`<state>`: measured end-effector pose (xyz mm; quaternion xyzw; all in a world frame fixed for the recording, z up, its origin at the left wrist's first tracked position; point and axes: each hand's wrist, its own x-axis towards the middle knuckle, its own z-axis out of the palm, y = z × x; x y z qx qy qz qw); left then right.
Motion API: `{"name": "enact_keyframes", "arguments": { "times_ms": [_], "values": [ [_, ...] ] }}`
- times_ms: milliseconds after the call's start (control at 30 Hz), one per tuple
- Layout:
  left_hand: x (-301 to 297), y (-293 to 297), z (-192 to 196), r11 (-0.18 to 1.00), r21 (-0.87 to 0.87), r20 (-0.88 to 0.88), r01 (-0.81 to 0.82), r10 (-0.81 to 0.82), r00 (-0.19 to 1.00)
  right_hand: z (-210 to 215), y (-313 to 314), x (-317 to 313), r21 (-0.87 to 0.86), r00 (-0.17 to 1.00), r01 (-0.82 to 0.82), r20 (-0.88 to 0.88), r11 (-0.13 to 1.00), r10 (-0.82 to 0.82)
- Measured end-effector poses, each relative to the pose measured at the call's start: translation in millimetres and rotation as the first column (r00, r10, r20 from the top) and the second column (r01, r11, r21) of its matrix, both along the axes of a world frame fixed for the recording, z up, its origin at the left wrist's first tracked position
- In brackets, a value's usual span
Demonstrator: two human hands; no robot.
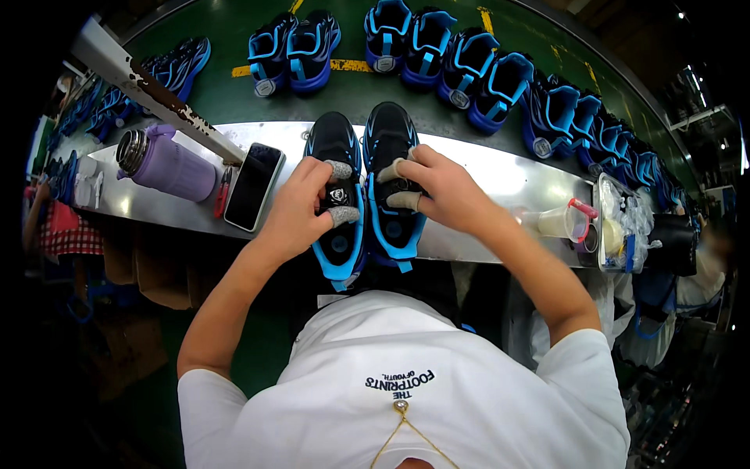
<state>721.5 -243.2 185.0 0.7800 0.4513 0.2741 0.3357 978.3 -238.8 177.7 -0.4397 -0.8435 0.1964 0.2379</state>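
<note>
Shoes of black and blue, two of them, lie side by side on the steel bench [500, 176] in front of the person. Left hand [301, 207] is clamped on the left shoe [337, 148] at its tongue, thumb and forefinger wearing grey fingertip covers. Right hand [437, 187] grips the right shoe [391, 141] the same way, covered fingers pressed on the lacing area. Just left of the shoes lie a dark phone [254, 186], small red-handled snips [222, 194] and a purple flask [166, 162] on its side. A clear plastic cup [561, 222] sits to the right. More blue shoes [437, 55] line the green conveyor [226, 98] beyond
</note>
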Motion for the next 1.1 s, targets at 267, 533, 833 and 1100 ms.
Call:
{"name": "enact_keyframes", "arguments": {
  "times_ms": [267, 533, 833, 1100],
  "values": [
    [2, 8, -15, 0.998, -0.065, -0.066, 0.023, -0.027, 0.997, -2, 19, 1, 0.041, 0.95, -0.181, 0.267, 0.983, 0.164],
    [13, 8, -25, 0.997, -0.011, -0.004, -0.078, 0.078, 0.997, -6, 26, 15, 0.16, 0.967, -0.247, 0.098, 0.956, 0.233],
    [29, 4, -26, 0.997, 0.031, -0.063, -0.068, 0.07, 0.996, -9, 24, 29, 0.074, 0.982, -0.186, 0.005, 0.98, 0.186],
    [68, -4, -22, 0.993, 0.074, -0.021, -0.09, 0.091, 0.996, -9, 21, 63, 0.03, 0.983, -0.167, 0.086, 0.985, 0.164]
  ]
}}
